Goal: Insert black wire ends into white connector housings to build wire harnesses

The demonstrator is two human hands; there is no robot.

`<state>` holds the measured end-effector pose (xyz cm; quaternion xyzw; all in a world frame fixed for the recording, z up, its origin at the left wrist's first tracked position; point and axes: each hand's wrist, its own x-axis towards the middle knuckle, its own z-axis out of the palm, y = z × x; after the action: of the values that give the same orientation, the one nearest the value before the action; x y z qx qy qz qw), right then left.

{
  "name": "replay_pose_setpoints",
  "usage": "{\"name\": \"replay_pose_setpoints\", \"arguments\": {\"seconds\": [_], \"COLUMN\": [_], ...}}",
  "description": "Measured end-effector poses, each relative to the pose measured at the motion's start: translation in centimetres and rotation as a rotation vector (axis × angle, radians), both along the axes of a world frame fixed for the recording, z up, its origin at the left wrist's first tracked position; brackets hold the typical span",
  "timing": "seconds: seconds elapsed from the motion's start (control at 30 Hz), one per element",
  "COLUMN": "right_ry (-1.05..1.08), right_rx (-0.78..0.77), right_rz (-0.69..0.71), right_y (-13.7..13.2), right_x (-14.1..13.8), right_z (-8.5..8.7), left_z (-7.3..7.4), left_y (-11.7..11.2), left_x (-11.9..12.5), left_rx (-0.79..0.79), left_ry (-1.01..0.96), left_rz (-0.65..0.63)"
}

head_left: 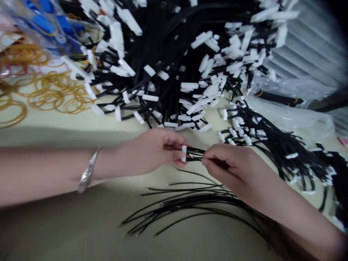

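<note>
Between finger and thumb, my left hand [152, 150] grips a small white connector housing [184, 153] with several black wires running out of its right side. My right hand [231, 163] is closed in a pinch on those black wires [196, 150], a short way right of the housing. A glint of metal shows among the wires between the hands. Loose black wires [185, 203] with bare metal tips fan out on the table below, partly hidden under my right forearm.
A large heap of black cables with white connectors [174, 54] fills the back. Another bundle of connector cables [274, 141] lies at right. Yellow rubber bands [58, 94] and a bag of blue parts [43, 21] are at left. Clear plastic [296, 112] lies at far right.
</note>
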<state>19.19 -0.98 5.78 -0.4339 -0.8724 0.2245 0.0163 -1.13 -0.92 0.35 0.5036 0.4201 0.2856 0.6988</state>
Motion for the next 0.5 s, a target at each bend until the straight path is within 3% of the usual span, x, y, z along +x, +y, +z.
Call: {"name": "replay_pose_setpoints", "arguments": {"seconds": [0.2,0.5], "right_ry": [0.009,-0.022], "right_rx": [-0.130,-0.049], "right_rz": [0.004,0.014], "right_y": [1.2,1.6], "right_x": [0.6,0.3], "right_z": [-0.2,-1.1], "left_z": [0.1,0.0], "left_y": [-0.1,0.3], "left_x": [0.0,0.1], "left_rx": [-0.038,-0.008], "left_ry": [0.024,0.094], "left_rz": [0.010,-0.020]}}
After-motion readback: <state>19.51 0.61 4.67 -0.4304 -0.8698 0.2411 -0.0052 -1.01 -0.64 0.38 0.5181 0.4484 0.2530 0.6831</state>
